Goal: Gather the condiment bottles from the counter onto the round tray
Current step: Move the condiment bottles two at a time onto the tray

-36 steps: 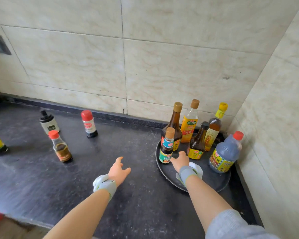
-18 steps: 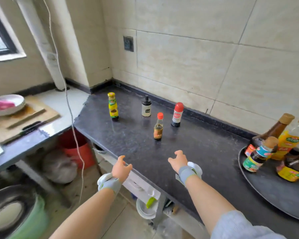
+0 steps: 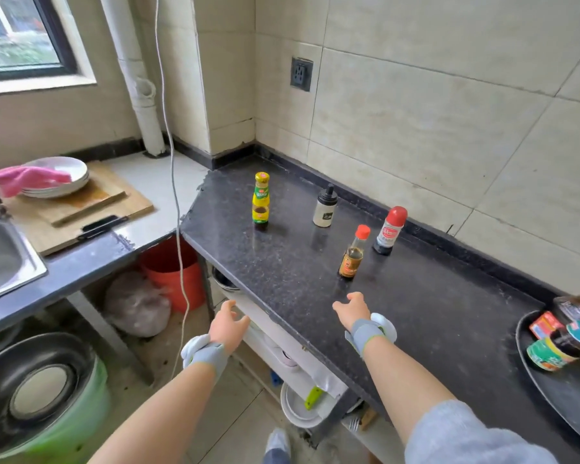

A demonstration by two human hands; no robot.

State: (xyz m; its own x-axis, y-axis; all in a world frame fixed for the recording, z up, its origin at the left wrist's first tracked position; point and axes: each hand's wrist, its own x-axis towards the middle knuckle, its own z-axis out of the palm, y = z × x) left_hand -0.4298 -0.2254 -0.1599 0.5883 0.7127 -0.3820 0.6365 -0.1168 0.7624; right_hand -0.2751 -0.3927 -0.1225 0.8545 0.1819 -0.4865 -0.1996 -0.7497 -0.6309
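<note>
Left of the dark counter point(image 3: 416, 313), the left hand point(image 3: 227, 326) hangs loosely open and empty off its front edge; the right hand point(image 3: 353, 308) hovers over the counter, fingers spread, holding nothing. Beyond it four bottles stand upright and apart: yellow-capped bottle point(image 3: 261, 202), black-topped bottle point(image 3: 324, 206), small red-capped bottle point(image 3: 354, 253), and red-domed bottle point(image 3: 389, 231). At the counter's right end the round tray point(image 3: 563, 396) is cut off by the frame, its bottles blurred and only partly visible.

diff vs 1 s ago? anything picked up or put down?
Nothing picked up or put down. The view swung left: the round tray slid to the right edge. The right hand came off the tray and hovers empty over the counter; the left hand is empty too. The four loose bottles stayed put.
</note>
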